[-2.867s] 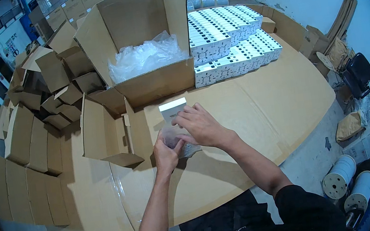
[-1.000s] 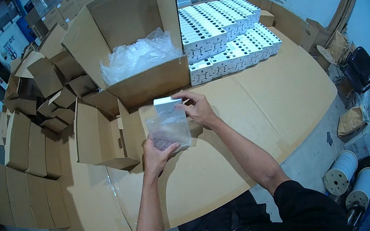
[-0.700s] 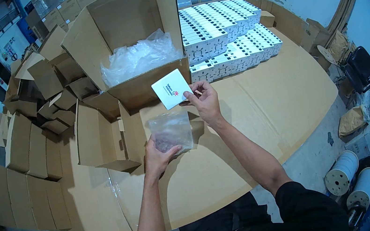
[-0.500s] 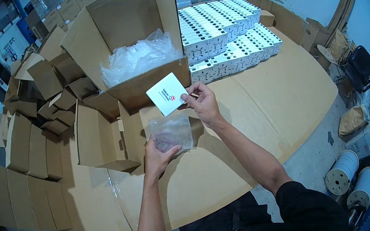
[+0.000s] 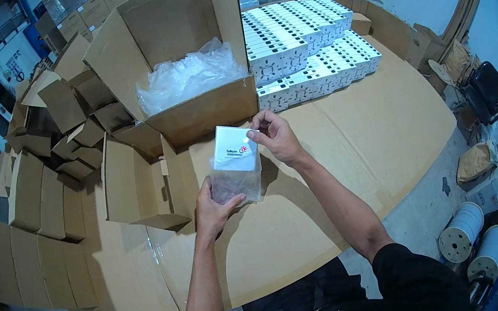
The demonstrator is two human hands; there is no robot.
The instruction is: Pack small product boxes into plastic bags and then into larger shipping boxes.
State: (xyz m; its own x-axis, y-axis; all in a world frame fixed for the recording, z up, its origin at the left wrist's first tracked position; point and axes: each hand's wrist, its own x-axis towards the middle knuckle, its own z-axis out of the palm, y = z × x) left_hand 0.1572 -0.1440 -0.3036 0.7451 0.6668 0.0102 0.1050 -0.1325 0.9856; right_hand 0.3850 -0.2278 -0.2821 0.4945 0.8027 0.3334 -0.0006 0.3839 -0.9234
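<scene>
My left hand (image 5: 214,209) is closed on a clear plastic bag (image 5: 235,183), thumb across its lower front. A flat white square box (image 5: 232,140) with a small red mark is partly inside the bag, its upper part sticking out of the mouth. My right hand (image 5: 278,137) pinches the box by its upper right edge. Beyond my hands stands a large open carton (image 5: 211,111) with crumpled clear plastic bags (image 5: 193,76) in it. To the left of my left hand is a smaller open cardboard box (image 5: 139,187).
Stacked white patterned boxes (image 5: 310,45) stand at the back right of the cardboard-covered table (image 5: 373,131). Upright brown boxes (image 5: 32,268) line the left side, with a heap of open cartons (image 5: 73,107) behind. Cable spools (image 5: 461,232) and a black chair (image 5: 483,92) are on the floor at right.
My right hand has brought the white box down and upright, and its lower part has slid into the bag. My left hand has kept its hold on the bag, almost still.
</scene>
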